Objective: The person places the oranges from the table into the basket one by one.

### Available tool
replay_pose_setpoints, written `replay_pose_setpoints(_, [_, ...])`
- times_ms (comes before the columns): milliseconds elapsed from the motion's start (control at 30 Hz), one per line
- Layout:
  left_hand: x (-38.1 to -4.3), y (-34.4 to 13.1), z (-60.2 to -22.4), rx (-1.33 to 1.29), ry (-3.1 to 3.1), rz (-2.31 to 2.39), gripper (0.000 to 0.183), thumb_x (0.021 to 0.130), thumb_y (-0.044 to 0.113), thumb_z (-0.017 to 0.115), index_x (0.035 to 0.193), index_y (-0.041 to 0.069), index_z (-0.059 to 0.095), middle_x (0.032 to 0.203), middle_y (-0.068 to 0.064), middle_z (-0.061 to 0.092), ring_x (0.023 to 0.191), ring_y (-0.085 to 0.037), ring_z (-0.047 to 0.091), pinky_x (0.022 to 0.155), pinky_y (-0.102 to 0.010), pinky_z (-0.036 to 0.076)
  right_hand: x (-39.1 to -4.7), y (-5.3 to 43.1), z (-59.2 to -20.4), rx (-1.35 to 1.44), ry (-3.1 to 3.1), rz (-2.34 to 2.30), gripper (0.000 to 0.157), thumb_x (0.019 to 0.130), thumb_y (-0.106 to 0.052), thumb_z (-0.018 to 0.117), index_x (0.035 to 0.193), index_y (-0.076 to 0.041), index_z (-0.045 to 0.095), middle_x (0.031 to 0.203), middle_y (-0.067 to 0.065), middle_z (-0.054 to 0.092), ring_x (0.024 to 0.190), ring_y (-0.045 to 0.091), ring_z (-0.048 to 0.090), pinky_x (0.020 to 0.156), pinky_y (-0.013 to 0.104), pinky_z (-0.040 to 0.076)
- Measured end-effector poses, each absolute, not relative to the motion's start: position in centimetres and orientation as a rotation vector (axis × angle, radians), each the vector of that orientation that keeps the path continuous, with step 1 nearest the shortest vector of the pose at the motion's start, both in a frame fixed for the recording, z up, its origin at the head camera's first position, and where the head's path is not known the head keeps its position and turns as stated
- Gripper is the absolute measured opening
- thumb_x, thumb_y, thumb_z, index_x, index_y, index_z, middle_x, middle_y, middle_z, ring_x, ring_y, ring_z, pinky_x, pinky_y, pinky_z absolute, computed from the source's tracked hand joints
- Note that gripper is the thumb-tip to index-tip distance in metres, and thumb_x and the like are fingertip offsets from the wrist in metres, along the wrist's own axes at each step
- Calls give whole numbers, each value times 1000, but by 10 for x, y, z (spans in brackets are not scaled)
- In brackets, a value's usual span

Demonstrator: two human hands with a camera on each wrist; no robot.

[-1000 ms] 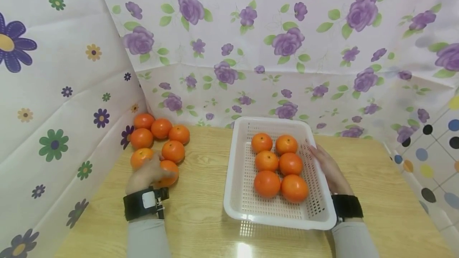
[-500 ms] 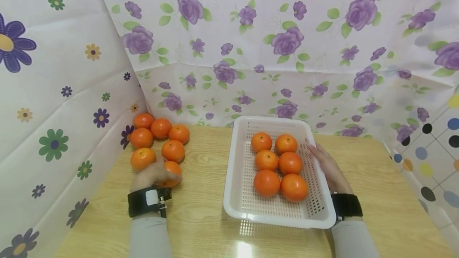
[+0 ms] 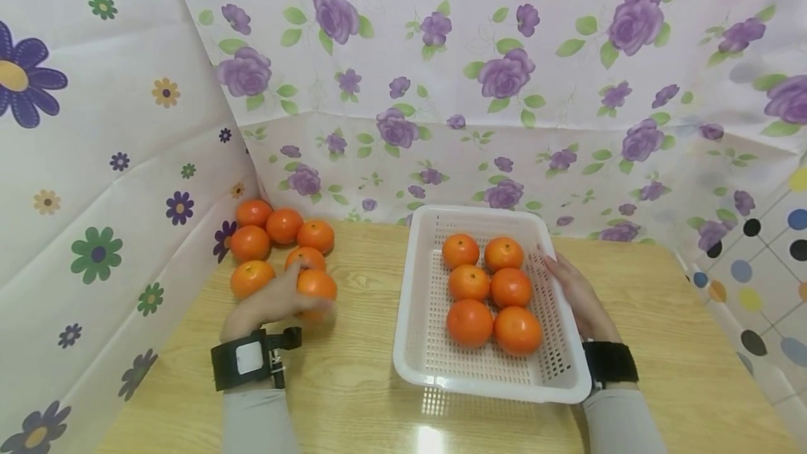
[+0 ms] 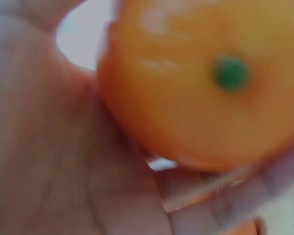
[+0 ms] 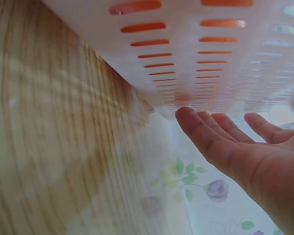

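Observation:
My left hand (image 3: 271,302) holds an orange (image 3: 317,286) at the left of the table, thumb on the far side and fingers around it. In the left wrist view this orange (image 4: 196,93) fills much of the frame, its green stem end showing. Right behind it sits another orange (image 3: 306,258), partly covered. At the right, my right hand (image 3: 581,298) touches the outside of a white plastic basket (image 3: 403,300). The right wrist view shows the fingers (image 5: 210,137) nearly straight, tips against the slotted wall. Several oranges (image 3: 469,283) lie inside the basket.
More loose oranges (image 3: 251,244) are grouped at the table's back left, close to the flowered side sheet (image 3: 126,216). A purple-flowered sheet (image 3: 391,83) hangs behind the wooden table (image 3: 366,342). A dotted sheet (image 3: 756,286) borders the right side.
My left hand has taken hold of the nearest loose orange and shifted it up and to the right, so it now partly covers the one behind. The right hand and basket have stayed put.

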State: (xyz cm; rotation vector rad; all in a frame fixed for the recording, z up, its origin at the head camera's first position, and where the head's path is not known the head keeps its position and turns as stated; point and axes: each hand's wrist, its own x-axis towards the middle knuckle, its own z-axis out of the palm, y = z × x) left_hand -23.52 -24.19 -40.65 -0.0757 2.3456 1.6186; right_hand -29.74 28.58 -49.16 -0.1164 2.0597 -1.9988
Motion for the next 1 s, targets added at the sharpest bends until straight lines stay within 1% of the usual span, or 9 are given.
replay_pose_setpoints(67, [-238, -240, -409, -15, 2527, 1267, 104, 78, 52, 83, 161, 18, 29, 160, -13, 32, 136, -30, 37, 109, -47, 35, -298, 286, -492, -114, 2063, -1997, 69, 111, -55, 34, 169, -27, 8, 162, 26, 32, 117, 11, 63, 96, 47, 56])
replay_pose_setpoints(200, [-243, -235, -413, 233, 2646, 1223, 75, 81, 48, 83, 144, 29, 46, 146, -5, 44, 123, -31, 47, 99, -49, 41, -298, 287, -492, -103, 2075, -1988, 71, 110, -56, 35, 169, -27, 9, 162, 26, 32, 116, 12, 64, 96, 49, 55])
replay_pose_setpoints(233, [-244, -234, -413, 277, 2657, 1247, 74, 82, 47, 84, 144, 33, 47, 147, -2, 45, 123, -30, 48, 100, -50, 42, -297, 287, -492, -102, 2077, -1986, 71, 110, -57, 36, 169, -27, 9, 162, 26, 32, 116, 12, 64, 96, 50, 55])
replay_pose_setpoints(333, [-246, -230, -412, 395, 2664, 1336, 73, 84, 43, 84, 145, 36, 45, 150, 1, 45, 126, -28, 50, 104, -52, 43, -297, 287, -492, -98, 2085, -1977, 72, 109, -57, 36, 169, -27, 9, 162, 26, 33, 115, 12, 64, 96, 51, 55])
replay_pose_setpoints(533, [-248, -222, -411, 328, 2607, 1526, 81, 84, 47, 85, 151, 35, 40, 153, 2, 40, 132, -29, 47, 110, -56, 39, -297, 287, -491, -91, 2086, -1974, 72, 109, -58, 36, 169, -28, 8, 162, 25, 32, 116, 13, 63, 96, 51, 55])
replay_pose_setpoints(600, [-250, -220, -411, 324, 2599, 1567, 81, 84, 46, 85, 150, 34, 40, 150, 0, 42, 130, -29, 48, 109, -55, 39, -296, 288, -491, -93, 2083, -1976, 72, 109, -58, 36, 169, -29, 8, 162, 25, 32, 117, 13, 63, 96, 51, 55])
replay_pose_setpoints(700, [-254, -215, -410, 388, 2663, 1542, 77, 85, 43, 85, 147, 30, 42, 142, -4, 48, 119, -32, 55, 101, -52, 45, -296, 288, -490, -98, 2083, -1979, 71, 110, -57, 36, 169, -29, 8, 162, 25, 31, 116, 13, 63, 96, 51, 55])
replay_pose_setpoints(800, [-257, -210, -408, 422, 2701, 1557, 73, 87, 42, 84, 146, 28, 44, 142, -5, 49, 115, -33, 57, 95, -52, 47, -296, 288, -490, -98, 2084, -1982, 70, 110, -56, 35, 169, -29, 8, 162, 26, 31, 116, 13, 63, 96, 51, 55])
replay_pose_setpoints(1000, [-254, -203, -401, 437, 2645, 1771, 65, 88, 32, 85, 144, 30, 51, 147, -1, 47, 120, -32, 54, 99, -53, 43, -297, 285, -490, -78, 2067, -1991, 71, 110, -57, 37, 169, -28, 10, 162, 24, 32, 117, 14, 63, 96, 50, 55])
